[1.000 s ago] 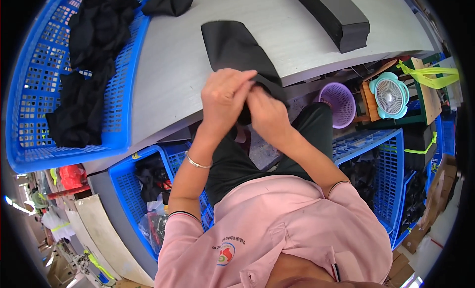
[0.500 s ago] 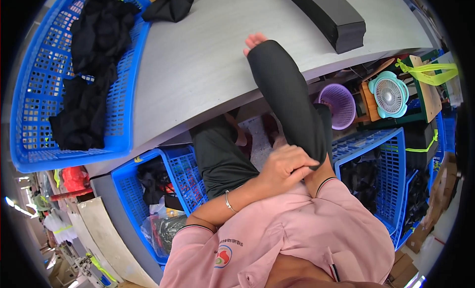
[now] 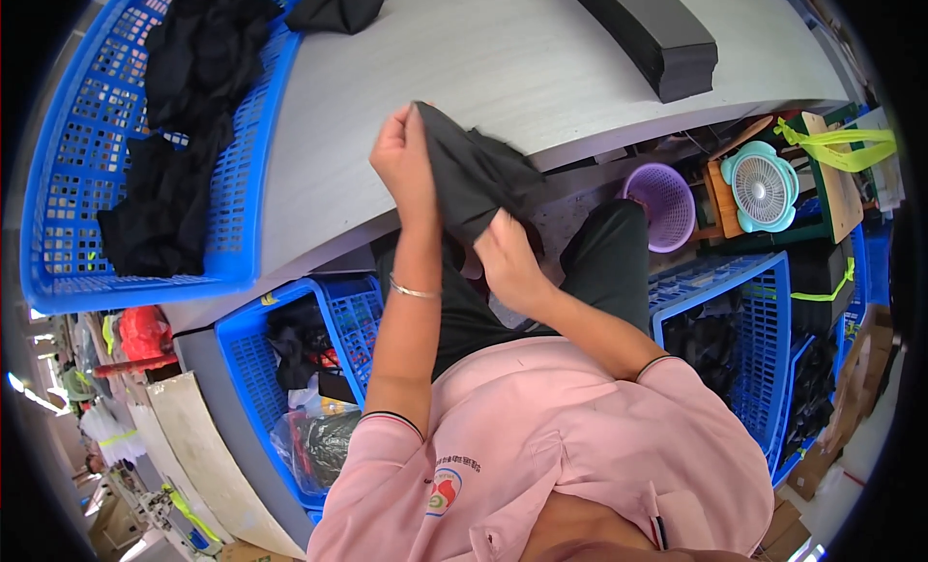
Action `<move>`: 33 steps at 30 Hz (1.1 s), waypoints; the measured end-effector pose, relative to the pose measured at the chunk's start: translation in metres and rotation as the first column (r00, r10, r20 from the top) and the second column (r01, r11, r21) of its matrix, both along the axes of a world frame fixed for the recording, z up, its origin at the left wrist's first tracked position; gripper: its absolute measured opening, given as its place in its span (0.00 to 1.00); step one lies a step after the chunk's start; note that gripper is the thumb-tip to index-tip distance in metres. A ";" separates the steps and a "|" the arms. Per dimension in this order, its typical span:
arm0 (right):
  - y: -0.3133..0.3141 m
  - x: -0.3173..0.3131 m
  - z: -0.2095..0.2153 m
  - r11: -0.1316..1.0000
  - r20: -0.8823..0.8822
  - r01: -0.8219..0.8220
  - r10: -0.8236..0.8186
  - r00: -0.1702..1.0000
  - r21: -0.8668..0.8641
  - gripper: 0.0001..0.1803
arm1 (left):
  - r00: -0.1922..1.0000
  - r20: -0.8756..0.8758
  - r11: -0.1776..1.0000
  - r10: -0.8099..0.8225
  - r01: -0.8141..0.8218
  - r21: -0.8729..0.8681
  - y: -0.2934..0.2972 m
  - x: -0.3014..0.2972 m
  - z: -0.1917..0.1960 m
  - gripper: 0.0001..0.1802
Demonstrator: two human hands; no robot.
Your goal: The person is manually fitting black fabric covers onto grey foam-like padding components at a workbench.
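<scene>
A black arm sleeve (image 3: 469,166), soft and folded over, is stretched between my two hands above the table's front edge. My left hand (image 3: 401,166), closed, pinches its upper left corner. Lower down, my right hand (image 3: 510,260) grips the near edge of the cloth with fingers closed. Part of the sleeve bunches out to the right, and its openings are not plain to see. Both my forearms are bare, with a silver bangle on the left wrist.
A grey table (image 3: 338,137) carries a stack of black pieces (image 3: 667,50) and a blue basket (image 3: 246,224) of black cloth. Below are a blue crate (image 3: 227,340) at left, a purple basket (image 3: 660,209), a turquoise fan (image 3: 761,187) and another blue crate (image 3: 783,359) at right.
The black sleeve was on my right arm and is now off it, held in both hands. My left hand has moved from near my right elbow up to the table edge.
</scene>
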State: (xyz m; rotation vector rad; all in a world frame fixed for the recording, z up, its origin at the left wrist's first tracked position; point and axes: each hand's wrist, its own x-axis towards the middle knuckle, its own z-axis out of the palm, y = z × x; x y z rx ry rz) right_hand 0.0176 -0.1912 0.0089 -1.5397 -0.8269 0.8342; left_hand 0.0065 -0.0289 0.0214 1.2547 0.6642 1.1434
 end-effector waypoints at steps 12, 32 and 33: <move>-0.050 0.016 -0.003 0.925 -0.057 0.310 -0.305 0.951 0.221 0.26 | 0.968 -0.235 0.981 0.085 -0.041 0.189 -0.020 -0.031 0.032 0.07; -0.037 0.048 0.040 0.961 -0.527 0.102 0.050 0.848 0.256 0.21 | 0.870 0.364 0.710 -0.333 0.486 -0.510 -0.039 -0.059 0.001 0.18; -0.037 0.056 0.036 0.959 -0.416 0.157 -0.045 0.908 0.238 0.15 | 0.868 0.317 0.584 -0.383 0.493 -0.645 -0.042 -0.062 -0.009 0.24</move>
